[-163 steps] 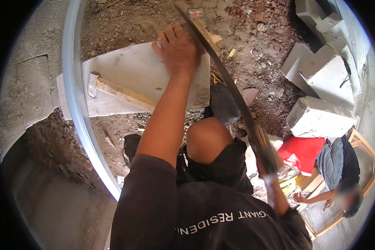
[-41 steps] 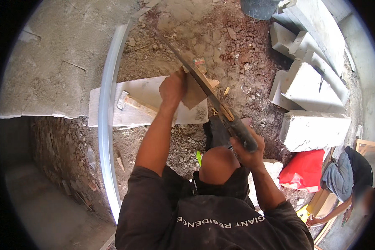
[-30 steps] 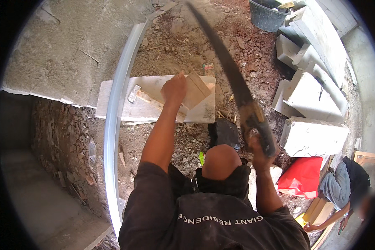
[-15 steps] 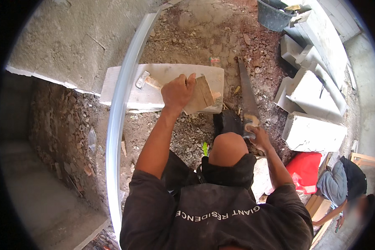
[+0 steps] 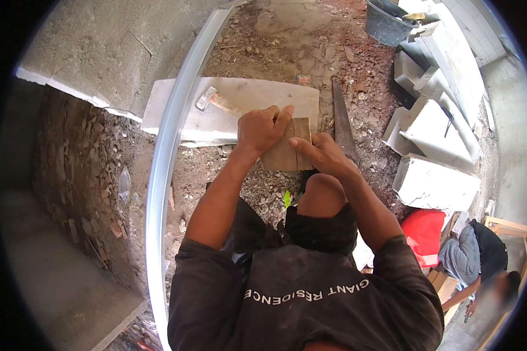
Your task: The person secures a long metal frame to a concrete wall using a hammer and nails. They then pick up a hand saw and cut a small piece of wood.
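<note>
My left hand [image 5: 262, 128] grips the top and left edge of a small brown wooden board [image 5: 287, 151] resting at the front edge of a white slab [image 5: 240, 99]. Against the board's right side, my right hand [image 5: 319, 153] presses with a finger laid across its face. A hand saw [image 5: 343, 126] lies flat on the rubble just right of the board, nobody holding it. A hammer [image 5: 216, 100] with a wooden handle rests on the slab, up and left of my left hand.
A long pale metal rail [image 5: 168, 158] curves down the left. White building blocks [image 5: 436, 181] are stacked at the right, a dark bucket [image 5: 386, 23] at the top. A red bag [image 5: 424, 231] and another person [image 5: 480, 260] sit at lower right. Rubble covers the ground.
My right hand has put the saw down on the ground beside the board and moved onto the board. My left hand stays on the board.
</note>
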Demonstrator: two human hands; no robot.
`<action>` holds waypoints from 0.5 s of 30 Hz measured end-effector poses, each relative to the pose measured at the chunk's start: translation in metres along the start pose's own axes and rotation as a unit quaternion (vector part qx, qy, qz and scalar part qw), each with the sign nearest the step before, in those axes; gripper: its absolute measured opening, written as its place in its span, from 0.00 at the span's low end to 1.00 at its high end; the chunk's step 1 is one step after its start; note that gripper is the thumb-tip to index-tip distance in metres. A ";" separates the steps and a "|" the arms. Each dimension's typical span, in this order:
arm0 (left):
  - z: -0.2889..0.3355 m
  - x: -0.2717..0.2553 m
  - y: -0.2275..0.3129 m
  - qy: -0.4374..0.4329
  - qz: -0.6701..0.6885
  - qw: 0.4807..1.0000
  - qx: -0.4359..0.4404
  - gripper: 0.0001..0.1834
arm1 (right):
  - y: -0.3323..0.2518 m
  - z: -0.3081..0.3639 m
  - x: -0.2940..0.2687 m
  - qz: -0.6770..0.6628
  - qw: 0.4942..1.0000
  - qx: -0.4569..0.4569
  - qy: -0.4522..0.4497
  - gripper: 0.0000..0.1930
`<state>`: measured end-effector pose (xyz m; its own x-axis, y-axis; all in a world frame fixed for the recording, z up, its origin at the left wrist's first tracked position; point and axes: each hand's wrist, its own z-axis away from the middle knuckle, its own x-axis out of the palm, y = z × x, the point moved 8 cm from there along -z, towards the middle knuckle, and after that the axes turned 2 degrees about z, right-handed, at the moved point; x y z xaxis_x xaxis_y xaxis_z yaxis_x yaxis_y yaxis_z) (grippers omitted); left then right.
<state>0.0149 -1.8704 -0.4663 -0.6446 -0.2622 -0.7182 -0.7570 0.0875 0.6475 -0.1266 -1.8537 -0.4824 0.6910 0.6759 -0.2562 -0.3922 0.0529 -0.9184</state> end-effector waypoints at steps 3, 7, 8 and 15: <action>0.010 0.001 -0.008 -0.057 0.110 0.992 -0.029 0.26 | -0.007 0.014 0.019 -0.083 0.996 -0.029 -0.010 0.24; 0.042 0.035 -0.014 -0.061 0.569 0.797 -0.196 0.27 | -0.021 0.017 0.044 -0.202 0.974 -0.089 -0.054 0.23; 0.045 0.034 -0.013 -0.037 0.595 0.775 -0.211 0.27 | -0.024 0.017 0.046 -0.221 0.968 -0.098 -0.064 0.22; 0.055 0.007 -0.043 -0.102 0.314 0.938 -0.106 0.21 | 0.000 0.004 0.037 -0.109 0.994 0.011 -0.027 0.23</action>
<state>0.0371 -1.8227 -0.5132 -0.9797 -0.0326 -0.1979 -0.1967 -0.0360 0.9798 -0.1033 -1.8257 -0.4909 0.7278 0.6849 -0.0358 -0.2514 0.2179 -0.9430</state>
